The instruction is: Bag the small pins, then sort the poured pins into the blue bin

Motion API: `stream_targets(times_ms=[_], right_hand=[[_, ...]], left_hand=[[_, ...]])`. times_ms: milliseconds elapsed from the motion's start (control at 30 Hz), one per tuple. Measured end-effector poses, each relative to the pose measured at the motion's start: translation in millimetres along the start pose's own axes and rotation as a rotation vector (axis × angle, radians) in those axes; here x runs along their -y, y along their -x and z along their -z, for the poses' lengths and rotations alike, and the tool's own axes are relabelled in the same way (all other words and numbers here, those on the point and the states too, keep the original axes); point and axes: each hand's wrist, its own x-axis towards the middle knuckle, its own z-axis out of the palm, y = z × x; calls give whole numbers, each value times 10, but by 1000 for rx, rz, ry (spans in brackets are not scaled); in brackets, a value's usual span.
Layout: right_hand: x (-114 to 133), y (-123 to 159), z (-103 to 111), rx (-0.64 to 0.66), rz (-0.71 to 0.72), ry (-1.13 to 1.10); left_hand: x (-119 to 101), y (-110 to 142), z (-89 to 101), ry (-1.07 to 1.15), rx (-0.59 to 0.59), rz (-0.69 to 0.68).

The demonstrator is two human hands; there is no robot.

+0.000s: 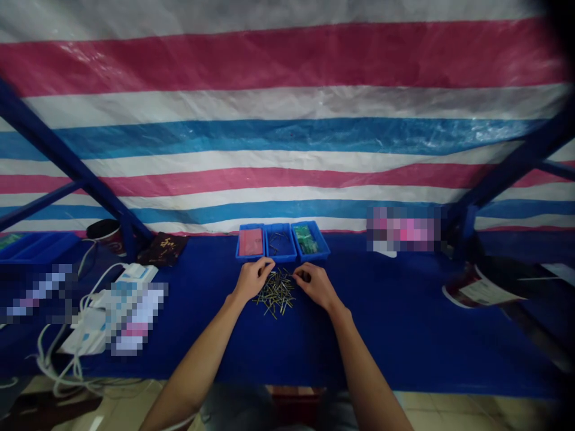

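Observation:
A loose pile of thin metal pins (275, 293), brass-coloured and dark, lies on the blue tabletop (395, 317) between my hands. My left hand (254, 280) sits at the pile's upper left, its fingertips curled just below the middle tray. My right hand (315, 286) rests at the upper right, its fingers curled at the pile's edge. Whether either hand pinches a pin is hidden. Three blue plastic trays stand in a row beyond: a left tray (250, 254) with a pink packet, a middle tray (281, 254) with a few pins, and a right tray (309, 251) with green parts.
White cables (58, 359) and a white device (135, 275) lie on the table's left, partly pixelated. A dark pouch (162, 248), a cup (104, 233) and another blue tray (38, 246) stand behind them. A striped tarpaulin (287, 137) hangs beyond the table.

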Motion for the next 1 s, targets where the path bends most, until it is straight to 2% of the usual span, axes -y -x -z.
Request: stream_targets(times_ms=[367,700,1000], right_hand=[[35,12,-24,-90,-66,-111],[206,17,-19,-209,-118,-264],[383,32,-179,-170,-101,-347]], left_hand=[[-7,-2,20,-28,15,-29],[-70,9,48,-24,35,-87],[-180,28,-2,10,103,-126]])
